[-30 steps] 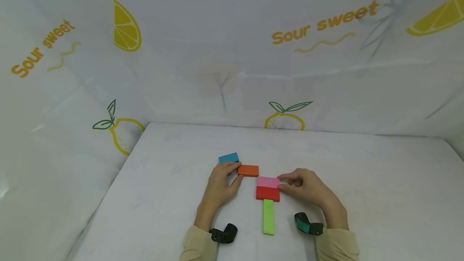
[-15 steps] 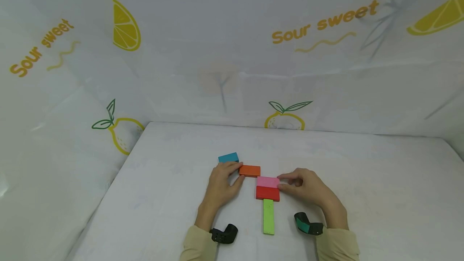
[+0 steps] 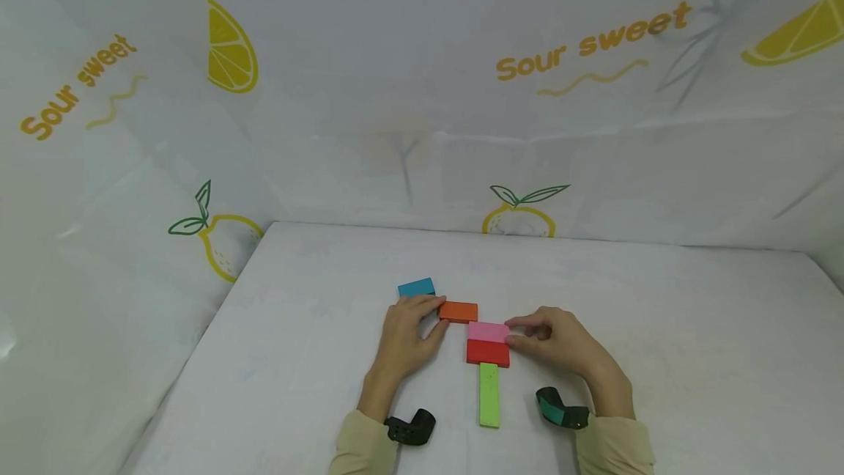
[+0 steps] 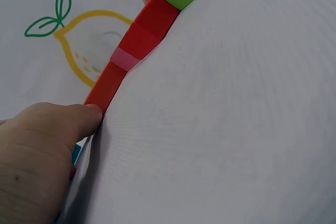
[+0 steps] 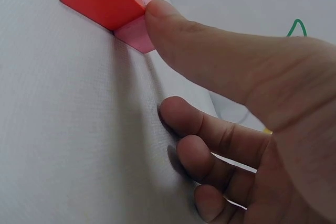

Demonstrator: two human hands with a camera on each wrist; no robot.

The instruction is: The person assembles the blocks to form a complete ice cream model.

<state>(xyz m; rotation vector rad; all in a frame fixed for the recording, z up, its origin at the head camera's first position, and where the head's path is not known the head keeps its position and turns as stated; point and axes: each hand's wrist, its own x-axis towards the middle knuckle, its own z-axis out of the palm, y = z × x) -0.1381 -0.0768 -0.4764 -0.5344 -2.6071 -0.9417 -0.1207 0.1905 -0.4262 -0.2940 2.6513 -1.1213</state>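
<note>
Nearer the left edge of the worktop (image 3: 692, 343) than the pink block (image 3: 488, 332) your right hand (image 3: 563, 341) pinches, your left hand (image 3: 404, 334) pinches the orange block (image 3: 459, 311) by its left end, long axis roughly paralleling the far edge.

Left hand (image 3: 404, 334), right hand (image 3: 560, 339), both in pinch grips

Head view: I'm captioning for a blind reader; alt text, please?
A left hand pinches an orange block and a right hand a pink block. On the white table, a red block and green block lie nearer, a blue block farther.
</note>
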